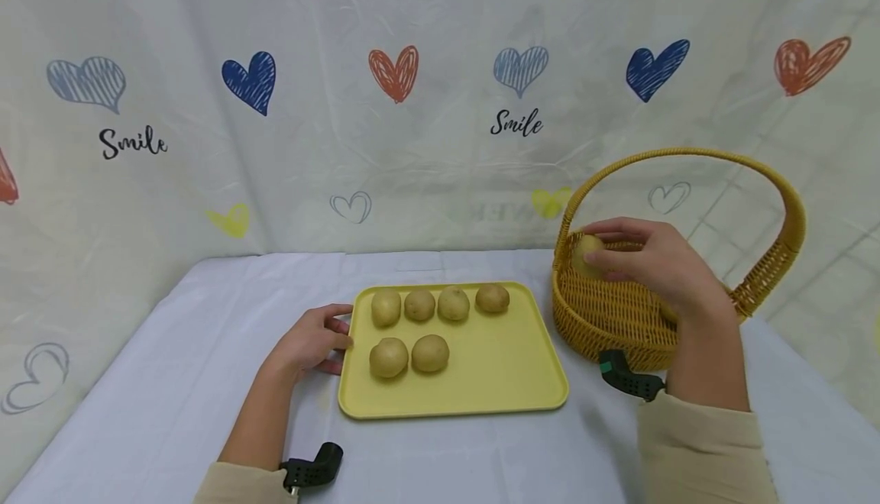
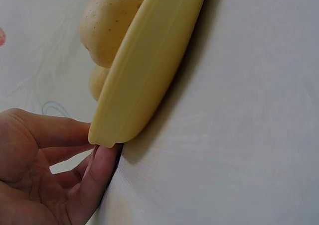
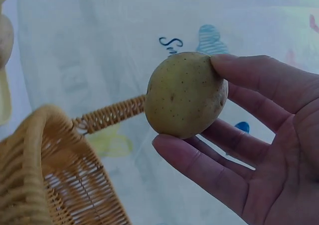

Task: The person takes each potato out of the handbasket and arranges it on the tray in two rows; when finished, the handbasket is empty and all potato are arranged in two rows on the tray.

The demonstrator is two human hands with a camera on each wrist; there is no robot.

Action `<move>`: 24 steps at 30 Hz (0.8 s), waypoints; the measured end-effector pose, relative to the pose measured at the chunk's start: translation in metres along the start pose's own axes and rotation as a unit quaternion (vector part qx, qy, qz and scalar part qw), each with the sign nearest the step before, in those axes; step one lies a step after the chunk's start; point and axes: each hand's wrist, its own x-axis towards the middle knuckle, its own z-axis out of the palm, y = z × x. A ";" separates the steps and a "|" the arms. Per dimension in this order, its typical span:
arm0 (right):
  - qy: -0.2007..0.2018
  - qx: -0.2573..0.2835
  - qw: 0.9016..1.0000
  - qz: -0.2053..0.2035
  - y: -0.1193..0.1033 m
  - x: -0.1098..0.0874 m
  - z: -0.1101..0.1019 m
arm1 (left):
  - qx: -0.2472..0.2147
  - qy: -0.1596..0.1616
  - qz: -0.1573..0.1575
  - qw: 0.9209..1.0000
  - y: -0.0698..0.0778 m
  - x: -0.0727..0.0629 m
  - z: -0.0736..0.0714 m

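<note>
A potato (image 3: 184,95) is pinched between the thumb and fingers of my right hand (image 1: 656,260), raised over the near-left part of a wicker basket (image 1: 598,336). Inside the basket, another potato (image 1: 668,311) is partly hidden behind the right forearm. At the yellow tray's (image 1: 502,393) left edge, my left hand (image 1: 312,340) touches the rim with fairly straight fingers; the left wrist view shows a fingertip low under the edge. On the tray lie a back row of several potatoes (image 1: 419,305) and a front pair, one of them the front-left potato (image 1: 389,357).
The basket's tall arched handle (image 1: 687,153) rises above the right hand. A white cloth covers the table (image 1: 440,466). Behind it hangs a pale sheet (image 1: 440,160) printed with hearts and lettering. Each wrist wears a black strap-mounted device (image 1: 312,470).
</note>
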 end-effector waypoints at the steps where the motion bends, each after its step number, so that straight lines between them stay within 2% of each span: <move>1: 0.000 -0.002 1.000 -0.007 -0.002 -0.001 0.001 | 0.000 0.000 -0.001 1.000 0.000 0.000 0.000; 10: -0.013 -0.017 0.998 -0.056 -0.016 -0.005 0.014 | -0.007 0.000 -0.003 1.000 0.001 -0.001 0.000; 14: -0.031 -0.031 0.997 -0.062 -0.023 -0.005 0.021 | -0.004 0.000 -0.002 1.000 0.001 -0.002 0.000; 19: -0.056 -0.022 0.996 -0.066 -0.032 -0.003 0.030 | -0.002 0.001 -0.001 1.000 0.001 -0.002 -0.001; 24: -0.079 -0.013 0.992 -0.093 -0.033 -0.001 0.037 | -0.007 0.002 -0.003 1.000 0.001 -0.002 0.000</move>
